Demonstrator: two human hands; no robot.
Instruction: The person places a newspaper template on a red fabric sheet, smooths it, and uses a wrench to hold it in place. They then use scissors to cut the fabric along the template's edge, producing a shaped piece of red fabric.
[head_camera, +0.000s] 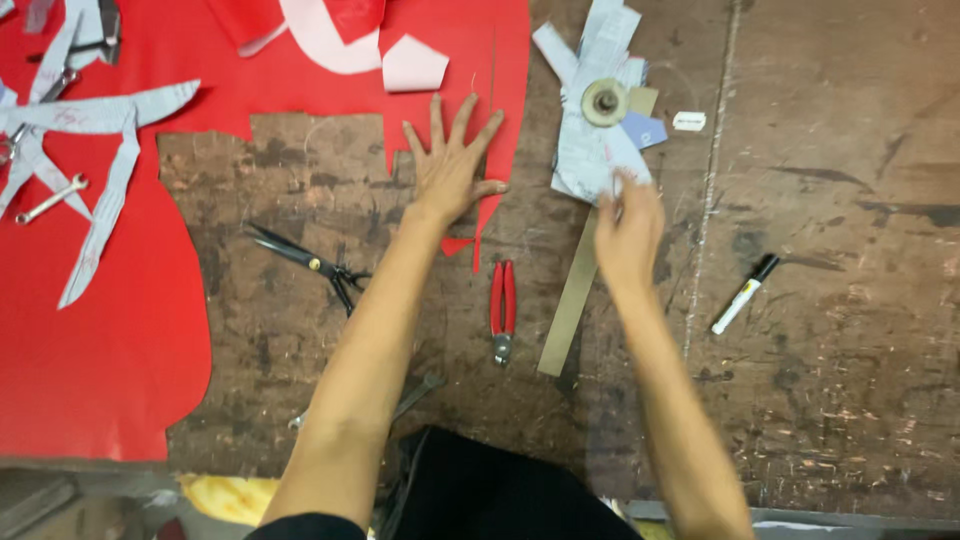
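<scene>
Left hand: fingers spread, pressed flat on the red sheet, gripping nothing
Right hand: blurred, touching grey paper pieces; grip cannot be told
Near: pliers, scissors

We stretch both bare forearms forward, nearly parallel. Our left hand lies flat, palm down, fingers spread wide and pointing away. Our right hand, blurred, reaches ahead beside it, fingers curled in a loose grip.
</scene>
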